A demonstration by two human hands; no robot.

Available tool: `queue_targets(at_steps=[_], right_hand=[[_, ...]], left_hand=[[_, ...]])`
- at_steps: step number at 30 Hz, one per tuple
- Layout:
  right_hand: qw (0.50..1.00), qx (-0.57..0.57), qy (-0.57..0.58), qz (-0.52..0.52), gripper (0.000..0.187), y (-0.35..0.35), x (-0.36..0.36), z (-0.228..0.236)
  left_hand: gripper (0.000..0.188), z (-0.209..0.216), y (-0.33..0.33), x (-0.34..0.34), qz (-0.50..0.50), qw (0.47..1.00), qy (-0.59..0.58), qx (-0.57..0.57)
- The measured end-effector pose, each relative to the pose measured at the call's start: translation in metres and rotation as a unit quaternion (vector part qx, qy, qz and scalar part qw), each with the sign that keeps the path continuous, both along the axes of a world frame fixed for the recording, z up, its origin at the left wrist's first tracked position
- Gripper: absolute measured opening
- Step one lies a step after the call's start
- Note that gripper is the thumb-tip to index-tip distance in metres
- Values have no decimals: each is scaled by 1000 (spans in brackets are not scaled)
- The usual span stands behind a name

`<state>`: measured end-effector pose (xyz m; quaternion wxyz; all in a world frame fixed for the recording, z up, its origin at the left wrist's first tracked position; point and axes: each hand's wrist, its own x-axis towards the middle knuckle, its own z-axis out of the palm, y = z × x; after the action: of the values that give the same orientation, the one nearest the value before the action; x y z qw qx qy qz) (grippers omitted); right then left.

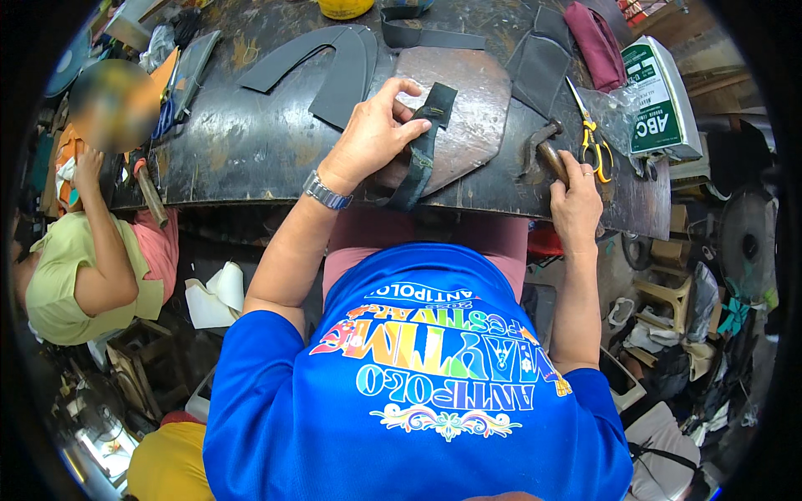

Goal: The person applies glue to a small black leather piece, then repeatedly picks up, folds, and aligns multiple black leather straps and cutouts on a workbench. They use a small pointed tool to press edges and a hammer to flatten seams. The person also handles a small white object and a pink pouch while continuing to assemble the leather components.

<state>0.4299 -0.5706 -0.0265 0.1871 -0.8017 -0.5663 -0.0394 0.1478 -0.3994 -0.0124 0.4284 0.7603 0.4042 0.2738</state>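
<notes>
My left hand [373,142], wearing a metal watch, has its thumb and curled fingers at the edge of a black strap [422,159]. The strap lies across a worn brown slab [476,108] with cut corners, its near end reaching the table's front edge. A short cross piece sits on the strap beside my thumb. To the right of the slab, my right hand [576,204] is closed round the wooden handle of a hammer [551,157]. The hammer's dark head is low over the tabletop, and I cannot tell whether it touches.
Yellow-handled scissors [595,150] lie right of the hammer, near a green-and-white can [660,100] and a maroon pouch [595,42]. Black cut sheets [351,63] and a black strip [434,38] lie beyond the slab. A co-worker in light green [92,267] sits at left.
</notes>
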Motion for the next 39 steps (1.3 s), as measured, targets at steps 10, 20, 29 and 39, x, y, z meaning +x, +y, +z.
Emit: queue_targets(at_steps=[10,20,29,39], right_hand=[[886,154,411,148,37,27,-65,33],[929,72,291,215,31,54,-98,35],[928,109,288,211,31,58,-108,32],[861,77,481,147,47,49,-83,24]], left_hand=[[39,27,15,-19,-41,980,-177,-75],[33,-2,17,-26,-28,991,19,-129],[30,3,11,-25,-13,994,34,-101],[15,-1,10,-32,-120,989,-18,-85]])
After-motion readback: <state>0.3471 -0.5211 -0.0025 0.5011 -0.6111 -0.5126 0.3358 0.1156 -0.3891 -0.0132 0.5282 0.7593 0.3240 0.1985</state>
